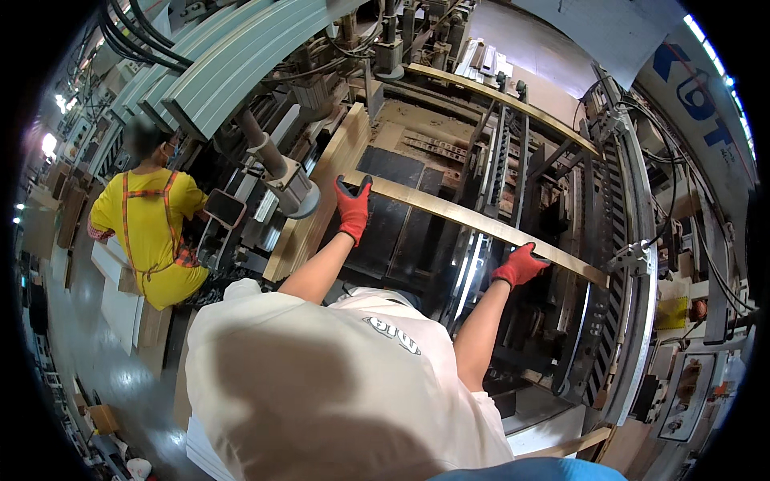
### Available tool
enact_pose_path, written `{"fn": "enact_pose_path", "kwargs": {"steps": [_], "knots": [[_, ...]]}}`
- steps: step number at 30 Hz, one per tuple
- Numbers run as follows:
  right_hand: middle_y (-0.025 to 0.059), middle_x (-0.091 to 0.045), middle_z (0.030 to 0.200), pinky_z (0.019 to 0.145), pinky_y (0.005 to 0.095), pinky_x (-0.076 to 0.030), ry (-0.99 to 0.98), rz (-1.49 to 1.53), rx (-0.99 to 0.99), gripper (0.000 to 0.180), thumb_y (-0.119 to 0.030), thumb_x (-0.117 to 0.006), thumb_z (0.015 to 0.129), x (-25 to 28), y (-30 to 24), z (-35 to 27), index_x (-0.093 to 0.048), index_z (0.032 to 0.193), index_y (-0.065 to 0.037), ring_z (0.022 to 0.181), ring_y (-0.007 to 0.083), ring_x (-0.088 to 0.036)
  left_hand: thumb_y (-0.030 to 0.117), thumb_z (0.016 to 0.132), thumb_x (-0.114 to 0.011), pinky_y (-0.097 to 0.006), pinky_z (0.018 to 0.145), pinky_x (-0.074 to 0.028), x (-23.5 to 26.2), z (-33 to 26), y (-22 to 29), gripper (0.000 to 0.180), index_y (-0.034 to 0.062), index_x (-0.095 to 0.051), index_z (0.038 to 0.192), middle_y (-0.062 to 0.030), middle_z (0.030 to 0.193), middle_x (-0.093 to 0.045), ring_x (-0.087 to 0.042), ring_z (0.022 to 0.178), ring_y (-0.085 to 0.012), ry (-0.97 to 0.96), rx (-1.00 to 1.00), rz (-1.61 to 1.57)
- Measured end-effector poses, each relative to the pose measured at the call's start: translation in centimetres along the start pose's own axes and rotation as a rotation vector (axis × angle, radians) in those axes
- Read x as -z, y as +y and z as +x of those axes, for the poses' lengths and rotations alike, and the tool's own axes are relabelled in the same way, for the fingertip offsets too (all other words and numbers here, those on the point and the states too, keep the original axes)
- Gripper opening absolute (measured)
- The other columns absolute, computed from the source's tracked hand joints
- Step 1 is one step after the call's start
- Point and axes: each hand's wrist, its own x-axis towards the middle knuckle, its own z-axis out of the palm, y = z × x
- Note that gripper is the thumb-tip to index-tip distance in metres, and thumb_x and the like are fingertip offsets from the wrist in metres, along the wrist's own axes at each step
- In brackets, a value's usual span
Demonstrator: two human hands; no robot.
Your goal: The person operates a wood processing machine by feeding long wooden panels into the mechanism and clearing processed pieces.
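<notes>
A long, narrow light-wood board (443, 209) lies across the machine in front of me, its right end lower in the picture than its left. My left hand (354, 210), in a red glove with dark fingertips, is closed around the board near its left end. In a matching glove, my right hand (520, 265) grips the same board a short way in from its right end. Just left of my left hand is a stack of similar wooden boards (314, 200). Under the held board run dark metal rails (491, 180) and black flat panels (388, 210).
Another wooden strip (501, 99) lies across the machine's far side. Vertical press cylinders (281, 178) hang at the left beneath grey-green beams (241, 64). A metal frame with a striped edge (613, 264) bounds the right side. A co-worker in yellow (156, 228) sits at the left.
</notes>
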Motion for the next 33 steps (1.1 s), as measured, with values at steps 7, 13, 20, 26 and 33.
{"fn": "enact_pose_path", "kwargs": {"steps": [7, 13, 20, 26, 33], "knots": [[0.0243, -0.053, 0.128, 0.093, 0.0467, -0.045, 0.022, -0.009, 0.077, 0.076, -0.034, -0.065, 0.082, -1.0, 2.1, 1.2, -0.030, 0.141, -0.001, 0.113, 0.0398, -0.054, 0.017, 0.070, -0.081, -0.036, 0.097, -0.039, 0.2, 0.7, -1.1, 0.063, -0.0005, -0.047, 0.121, -0.0167, 0.118, -0.054, -0.051, 0.112, -0.0270, -0.010, 0.016, 0.040], [0.0115, -0.065, 0.100, 0.073, 0.0328, -0.052, -0.212, 0.741, -0.241, 0.039, -0.003, -0.073, 0.074, -1.6, 6.8, 5.1, -0.058, 0.109, 0.006, 0.083, 0.0203, -0.063, 0.016, 0.075, -0.076, -0.033, 0.087, -0.045, 2.4, 0.2, -0.2, 0.045, -0.0011, -0.056, 0.112, -0.0111, 0.107, -0.062, -0.058, 0.098, -0.0207, 0.020, 0.179, -0.149], [0.0053, -0.061, 0.091, 0.074, 0.0300, -0.049, -0.570, 0.962, -0.287, 0.020, -0.008, -0.066, 0.080, 6.5, 1.4, -3.8, -0.058, 0.097, 0.000, 0.079, 0.0155, -0.059, 0.023, 0.077, -0.075, -0.033, 0.077, -0.048, 9.7, 0.3, -9.1, 0.039, -0.0018, -0.059, 0.103, -0.0092, 0.092, -0.065, -0.061, 0.081, -0.0222, 0.122, 0.315, -0.150], [0.0098, -0.060, 0.101, 0.086, 0.0338, -0.045, -0.547, 1.013, 0.168, 0.028, -0.013, -0.052, 0.094, 10.6, -6.6, -13.4, -0.051, 0.118, 0.000, 0.093, 0.0175, -0.056, 0.036, 0.077, -0.073, -0.031, 0.074, -0.046, 7.8, -5.0, -1.6, 0.047, -0.0028, -0.063, 0.101, -0.0078, 0.090, -0.065, -0.059, 0.079, -0.0179, -0.492, 0.505, 0.048], [0.0096, -0.054, 0.086, 0.073, 0.0361, -0.051, -0.543, 0.945, 0.634, 0.044, -0.045, -0.042, 0.097, 20.7, -10.7, -4.7, -0.050, 0.105, -0.003, 0.072, 0.0184, -0.053, 0.026, 0.083, -0.070, -0.026, 0.083, -0.045, 3.5, -10.1, 8.0, 0.035, 0.0016, -0.063, 0.106, -0.0038, 0.098, -0.066, -0.059, 0.093, -0.0129, -1.228, 0.295, -0.060]]}}
